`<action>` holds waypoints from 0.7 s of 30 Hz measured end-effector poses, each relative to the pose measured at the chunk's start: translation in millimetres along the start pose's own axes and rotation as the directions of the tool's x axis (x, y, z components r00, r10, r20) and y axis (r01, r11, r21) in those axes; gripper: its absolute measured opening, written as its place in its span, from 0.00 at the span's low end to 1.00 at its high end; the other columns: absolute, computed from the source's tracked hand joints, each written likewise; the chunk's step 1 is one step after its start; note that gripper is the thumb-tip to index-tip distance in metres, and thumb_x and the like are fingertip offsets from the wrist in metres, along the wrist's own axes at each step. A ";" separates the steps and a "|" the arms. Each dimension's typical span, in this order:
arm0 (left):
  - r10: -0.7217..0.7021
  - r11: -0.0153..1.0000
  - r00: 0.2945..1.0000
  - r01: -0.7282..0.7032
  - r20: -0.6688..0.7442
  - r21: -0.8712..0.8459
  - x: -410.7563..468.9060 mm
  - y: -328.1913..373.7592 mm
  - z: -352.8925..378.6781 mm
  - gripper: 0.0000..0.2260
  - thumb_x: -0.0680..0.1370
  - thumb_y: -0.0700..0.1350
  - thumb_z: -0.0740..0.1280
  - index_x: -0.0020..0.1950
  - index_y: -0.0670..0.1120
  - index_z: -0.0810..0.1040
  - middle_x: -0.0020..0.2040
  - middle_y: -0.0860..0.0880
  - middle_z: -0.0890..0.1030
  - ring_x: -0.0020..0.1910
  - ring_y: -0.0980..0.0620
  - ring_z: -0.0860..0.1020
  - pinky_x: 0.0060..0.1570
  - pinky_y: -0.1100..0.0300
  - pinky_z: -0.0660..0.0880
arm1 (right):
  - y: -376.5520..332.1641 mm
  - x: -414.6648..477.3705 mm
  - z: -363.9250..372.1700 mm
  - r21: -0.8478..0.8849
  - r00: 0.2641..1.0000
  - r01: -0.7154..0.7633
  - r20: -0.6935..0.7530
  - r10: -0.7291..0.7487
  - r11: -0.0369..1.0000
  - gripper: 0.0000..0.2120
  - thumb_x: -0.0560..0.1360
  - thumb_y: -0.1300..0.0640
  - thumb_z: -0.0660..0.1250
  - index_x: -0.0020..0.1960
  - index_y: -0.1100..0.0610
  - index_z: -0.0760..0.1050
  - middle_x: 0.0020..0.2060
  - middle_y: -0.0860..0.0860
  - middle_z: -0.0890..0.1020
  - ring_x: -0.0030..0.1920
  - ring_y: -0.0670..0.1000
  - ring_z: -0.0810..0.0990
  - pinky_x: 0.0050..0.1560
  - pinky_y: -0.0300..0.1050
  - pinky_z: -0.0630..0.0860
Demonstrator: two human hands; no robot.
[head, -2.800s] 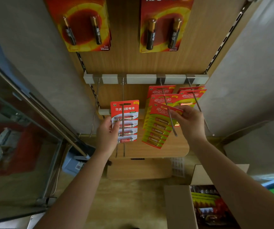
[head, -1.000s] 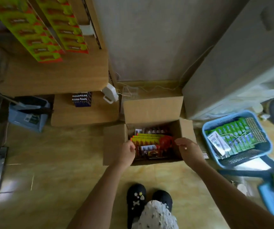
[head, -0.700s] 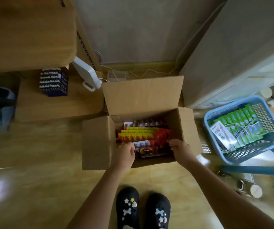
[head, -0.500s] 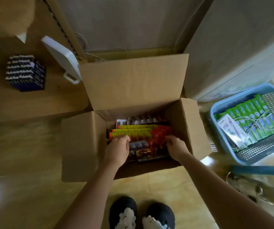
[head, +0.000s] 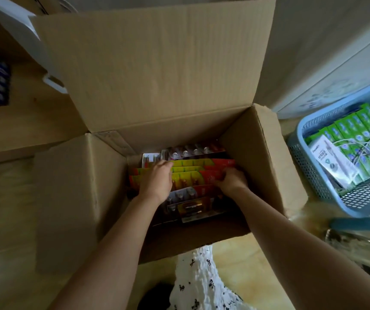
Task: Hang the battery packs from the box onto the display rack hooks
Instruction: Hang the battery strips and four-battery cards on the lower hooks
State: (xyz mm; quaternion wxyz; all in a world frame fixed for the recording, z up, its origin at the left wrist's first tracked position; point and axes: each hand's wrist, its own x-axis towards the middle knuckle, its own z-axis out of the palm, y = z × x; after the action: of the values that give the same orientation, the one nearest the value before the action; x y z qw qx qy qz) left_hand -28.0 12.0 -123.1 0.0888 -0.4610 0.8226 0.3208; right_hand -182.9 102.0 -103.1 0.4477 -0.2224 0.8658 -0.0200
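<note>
Many battery packs (head: pixel 193 175) sit on edge in the open cardboard box (head: pixel 257 148) on the floor, so the box is far from empty. Head view, the only one: both hands are down inside the box. The left hand (head: pixel 156 182) lies over the yellow-and-red packs, fingertips curled over their far edges. The right hand (head: pixel 231 181) has its fingers curled round the red end of the same bunch. It looks like a two-handed grab, packs not lifted clear yet. More silver and gold packs lie nearer the person, untouched. The rack hooks are out of frame, so how many packs already hang cannot be told. A blue basket (head: pixel 309 171) of green packs (head: pixel 358 139) sits right of the box. Judged stage: picking up the next bunch, with carrying, hanging and many more rounds left.
</note>
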 end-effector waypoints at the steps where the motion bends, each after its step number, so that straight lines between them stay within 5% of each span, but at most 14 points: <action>1: -0.009 1.000 1.000 0.009 -0.003 0.012 1.7 0.6 -1.1 0.17 0.80 0.38 0.57 0.68 0.44 0.70 0.66 0.46 0.73 0.62 0.45 0.73 0.56 0.52 0.72 | -0.4 -2.1 -1.3 -0.027 1.000 0.013 -0.003 -0.013 1.000 0.19 0.75 0.52 0.67 0.63 0.59 0.72 0.60 0.58 0.77 0.60 0.57 0.76 0.60 0.49 0.74; 5: -0.009 0.997 0.999 0.007 0.033 0.071 10.7 1.8 -6.0 0.14 0.80 0.37 0.57 0.62 0.45 0.76 0.60 0.44 0.77 0.58 0.43 0.76 0.52 0.51 0.73 | 0.3 -18.7 -9.8 -0.032 0.992 0.127 0.002 -0.127 0.991 0.12 0.76 0.53 0.65 0.56 0.58 0.72 0.55 0.57 0.79 0.55 0.56 0.79 0.58 0.50 0.75; 10: -0.088 0.994 0.987 0.097 0.136 -0.057 23.1 4.5 -11.5 0.08 0.77 0.43 0.64 0.53 0.45 0.81 0.54 0.45 0.82 0.54 0.44 0.79 0.55 0.51 0.76 | 2.7 -42.0 -25.3 -0.059 0.954 0.284 -0.080 -0.288 0.957 0.11 0.76 0.57 0.64 0.57 0.58 0.70 0.52 0.57 0.80 0.51 0.57 0.80 0.52 0.50 0.79; 17: -0.018 0.992 0.881 0.077 0.472 -0.104 32.8 -8.2 -20.7 0.11 0.73 0.51 0.70 0.51 0.47 0.82 0.53 0.49 0.82 0.55 0.49 0.77 0.65 0.47 0.69 | -1.6 -30.5 -23.0 -0.181 0.966 0.256 0.013 -0.258 0.950 0.10 0.76 0.61 0.65 0.56 0.58 0.79 0.52 0.56 0.81 0.52 0.55 0.80 0.54 0.44 0.77; 21: -0.048 0.983 0.843 0.133 0.536 -0.122 18.9 -16.6 -20.3 0.11 0.75 0.50 0.68 0.54 0.47 0.81 0.54 0.48 0.81 0.54 0.48 0.77 0.58 0.50 0.74 | 2.1 -31.8 -28.6 -0.250 0.948 0.298 -0.036 -0.316 0.921 0.09 0.75 0.63 0.66 0.52 0.53 0.81 0.52 0.54 0.81 0.51 0.53 0.80 0.54 0.45 0.79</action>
State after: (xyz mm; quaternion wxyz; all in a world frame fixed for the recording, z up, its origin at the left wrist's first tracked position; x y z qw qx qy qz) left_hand -22.0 -19.8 -123.1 0.2915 -0.3983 0.7159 0.4938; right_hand -190.2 112.0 -62.1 0.3753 -0.4073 0.8326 0.0072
